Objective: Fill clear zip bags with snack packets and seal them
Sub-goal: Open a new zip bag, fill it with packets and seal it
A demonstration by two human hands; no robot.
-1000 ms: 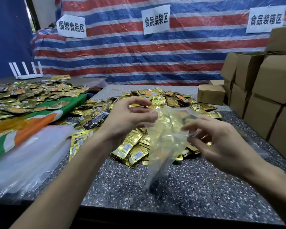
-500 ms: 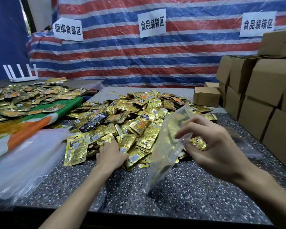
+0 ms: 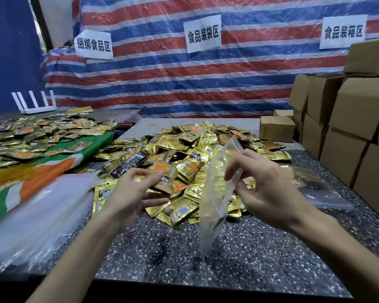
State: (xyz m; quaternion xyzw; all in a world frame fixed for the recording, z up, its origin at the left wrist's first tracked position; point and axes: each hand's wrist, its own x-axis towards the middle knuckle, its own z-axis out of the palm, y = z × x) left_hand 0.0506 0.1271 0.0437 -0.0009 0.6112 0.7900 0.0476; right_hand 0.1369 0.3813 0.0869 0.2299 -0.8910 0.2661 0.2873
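Backdrop: a red, white and blue striped tarp [image 3: 184, 88] hangs behind, with three white paper signs [image 3: 202, 33] on it.
Desk: a dark speckled stone desk [image 3: 249, 259] fills the foreground.
Packet heap [image 3: 206, 147]: gold snack packets are piled mid-desk, beyond both hands.
Left hand [image 3: 134, 193]: raised over the near edge of the heap, fingers and thumb pinching one gold packet [image 3: 165, 178] printed with an orange picture.
Right hand [image 3: 269, 193]: grasps the upper edge of a clear zip bag [image 3: 214, 193], which hangs mouth upward. Its lower corner is at the desk, but contact is unclear.
Between the hands: the held packet is left of the bag, apart from it.
Left side: clear plastic sheets [image 3: 42, 215], a green and orange cloth [image 3: 53, 167] bearing more packets, and a white router [image 3: 36, 106].
Right side: stacked cardboard boxes [image 3: 348, 127].
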